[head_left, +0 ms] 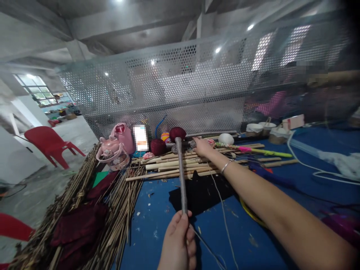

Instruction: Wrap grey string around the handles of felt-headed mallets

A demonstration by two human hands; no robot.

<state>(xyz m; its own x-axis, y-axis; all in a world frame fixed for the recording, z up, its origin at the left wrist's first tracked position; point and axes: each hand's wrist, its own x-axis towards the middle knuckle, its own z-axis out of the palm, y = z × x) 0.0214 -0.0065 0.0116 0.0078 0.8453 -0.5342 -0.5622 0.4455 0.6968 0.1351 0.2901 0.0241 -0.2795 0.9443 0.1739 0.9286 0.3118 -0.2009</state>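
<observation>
In my left hand (180, 238) is the lower end of a grey wrapped stick (182, 176), its fingers closed round it. The stick points away from me and carries a dark red ball (177, 133) at its far end. My right hand (201, 147) reaches to the back of the table, beside small grey rolls (192, 144); its fingers are small and partly hidden, so I cannot make out a grip. A second dark red ball (158, 147) lies left of the stick. Black cloth (202, 193) lies beneath the stick on the blue table (152, 225).
Pale wooden sticks (168, 165) lie across the table's back. Bundled twigs (118, 221) and maroon cloth (81, 228) are at left, near a pink bottle (125, 138). White bowls (254, 129) stand back right, before a perforated metal screen (182, 86). A thin cord (222, 204) hangs nearby.
</observation>
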